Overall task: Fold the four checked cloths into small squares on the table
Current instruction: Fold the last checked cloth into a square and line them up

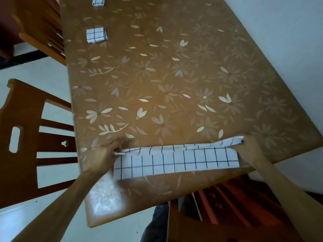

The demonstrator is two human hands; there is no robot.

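Now your left hand [103,154] and right hand [251,148] pinch the checked cloth [174,163] (a long strip) by its ends.

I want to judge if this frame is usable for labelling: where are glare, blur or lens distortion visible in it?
Head view: a pale glare patch lies on the table near its front left corner; the left hand is smeared by motion, the right hand less so; the long checked cloth shows crisp grid lines; the wide lens bends the table edges.
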